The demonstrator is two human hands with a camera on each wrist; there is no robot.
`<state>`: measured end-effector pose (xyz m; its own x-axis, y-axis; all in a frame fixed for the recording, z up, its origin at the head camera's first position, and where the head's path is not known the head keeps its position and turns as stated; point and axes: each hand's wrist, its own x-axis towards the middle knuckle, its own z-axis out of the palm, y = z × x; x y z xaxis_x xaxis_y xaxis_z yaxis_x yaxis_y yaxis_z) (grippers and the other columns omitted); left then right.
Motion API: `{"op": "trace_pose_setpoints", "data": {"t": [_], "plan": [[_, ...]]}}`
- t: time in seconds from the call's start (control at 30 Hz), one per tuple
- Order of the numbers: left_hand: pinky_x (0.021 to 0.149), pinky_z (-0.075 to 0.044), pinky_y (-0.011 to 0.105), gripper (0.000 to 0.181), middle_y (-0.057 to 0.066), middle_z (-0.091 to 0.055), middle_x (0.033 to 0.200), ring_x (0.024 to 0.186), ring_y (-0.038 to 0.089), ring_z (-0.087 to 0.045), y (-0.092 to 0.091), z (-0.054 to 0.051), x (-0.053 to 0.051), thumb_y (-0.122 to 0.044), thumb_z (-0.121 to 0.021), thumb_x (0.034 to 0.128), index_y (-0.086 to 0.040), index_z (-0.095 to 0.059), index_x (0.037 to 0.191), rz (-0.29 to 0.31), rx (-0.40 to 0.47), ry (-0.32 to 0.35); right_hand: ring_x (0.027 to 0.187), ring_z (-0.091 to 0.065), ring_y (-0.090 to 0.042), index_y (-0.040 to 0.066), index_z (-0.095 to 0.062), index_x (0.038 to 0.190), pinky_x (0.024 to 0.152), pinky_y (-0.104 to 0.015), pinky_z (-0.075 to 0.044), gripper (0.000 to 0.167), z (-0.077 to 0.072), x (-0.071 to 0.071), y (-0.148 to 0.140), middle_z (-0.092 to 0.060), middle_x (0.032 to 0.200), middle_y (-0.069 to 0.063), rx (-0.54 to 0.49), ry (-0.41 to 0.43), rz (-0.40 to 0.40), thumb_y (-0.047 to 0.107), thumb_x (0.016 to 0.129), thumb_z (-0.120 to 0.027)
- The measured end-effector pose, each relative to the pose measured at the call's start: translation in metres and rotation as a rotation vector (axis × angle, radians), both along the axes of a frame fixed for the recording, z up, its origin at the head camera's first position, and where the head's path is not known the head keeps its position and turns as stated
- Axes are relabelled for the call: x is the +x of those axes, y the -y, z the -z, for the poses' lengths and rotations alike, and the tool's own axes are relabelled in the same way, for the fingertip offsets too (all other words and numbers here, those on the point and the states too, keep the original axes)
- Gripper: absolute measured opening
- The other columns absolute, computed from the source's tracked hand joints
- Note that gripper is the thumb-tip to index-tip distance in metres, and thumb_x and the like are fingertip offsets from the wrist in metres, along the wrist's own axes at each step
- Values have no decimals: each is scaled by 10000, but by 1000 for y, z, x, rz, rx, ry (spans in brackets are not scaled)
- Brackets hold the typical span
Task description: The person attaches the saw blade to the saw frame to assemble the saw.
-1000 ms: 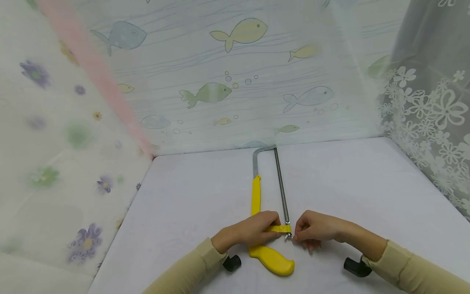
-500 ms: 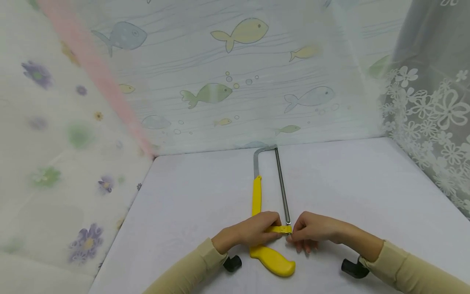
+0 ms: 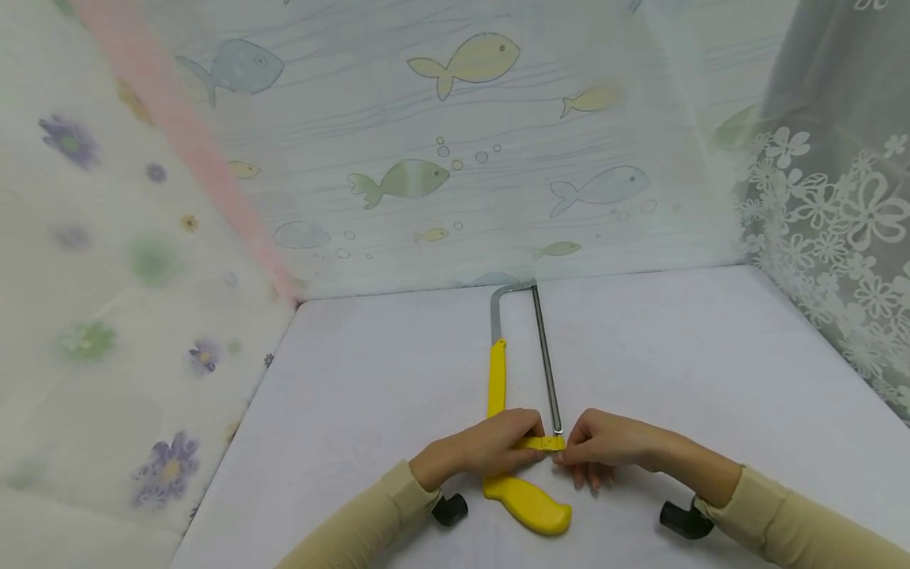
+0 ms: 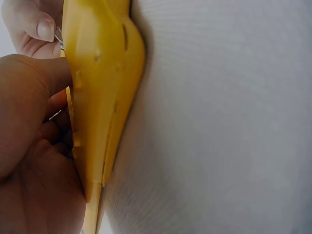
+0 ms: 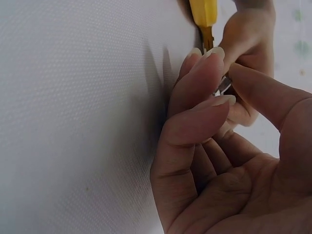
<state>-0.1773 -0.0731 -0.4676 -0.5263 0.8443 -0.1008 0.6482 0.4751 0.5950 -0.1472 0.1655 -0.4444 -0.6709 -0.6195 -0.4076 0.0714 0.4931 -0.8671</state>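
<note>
A hacksaw with a yellow handle (image 3: 529,507) and a metal front bow lies flat on the white tabletop. Its blade (image 3: 546,356) runs along the right side, away from me. My left hand (image 3: 490,442) grips the yellow frame just above the handle, fingers curled round it by the short crosspiece (image 3: 549,443). At the crosspiece's outer end, my right hand (image 3: 604,444) pinches the small metal wing nut (image 5: 224,86) between thumb and fingers. In the head view the fingers cover that nut. The left wrist view shows the yellow handle (image 4: 105,97) close up beside the left palm.
White cloth covers the table (image 3: 384,356). A fish-patterned curtain (image 3: 455,158) hangs behind the far edge, close to the saw's tip. Flowered cloth (image 3: 128,316) stands on the left, lace (image 3: 839,221) on the right. Black wrist cameras (image 3: 686,520) sit under both sleeves.
My right hand has moved slightly left, from beside the wing nut onto it, and its fingers now hide the nut. The left hand and the hacksaw stay where they were.
</note>
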Motion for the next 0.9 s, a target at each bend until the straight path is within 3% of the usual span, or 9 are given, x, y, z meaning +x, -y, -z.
{"op": "trace_pose_setpoints", "data": {"t": [0.33, 0.63, 0.9], "plan": [[755, -430, 156, 109, -86, -570, 964, 833, 23, -486, 0, 0, 1, -219, -625, 1039, -130, -584, 1086, -12, -2, -7, 533, -551, -126, 24, -737, 850, 473, -231, -393, 198, -1, -3, -8, -666, 686, -69, -13, -41, -22, 188, 953, -699], [750, -429, 159, 122, -90, -568, 966, 833, 22, -483, 0, 2, 1, -233, -627, 1039, -131, -585, 1091, -12, -7, -6, 521, -501, -117, -36, -669, 813, 467, -219, -384, 218, -2, -1, -9, -577, 629, -22, -29, -48, -38, 131, 952, -690], [758, -425, 158, 114, -89, -571, 965, 843, 28, -486, 0, 1, 0, -226, -626, 1038, -134, -584, 1090, -8, -6, -18, 519, -531, -108, 7, -722, 821, 466, -210, -387, 178, -5, 0, -7, -631, 648, -35, -18, -43, -44, 146, 932, -723]]}}
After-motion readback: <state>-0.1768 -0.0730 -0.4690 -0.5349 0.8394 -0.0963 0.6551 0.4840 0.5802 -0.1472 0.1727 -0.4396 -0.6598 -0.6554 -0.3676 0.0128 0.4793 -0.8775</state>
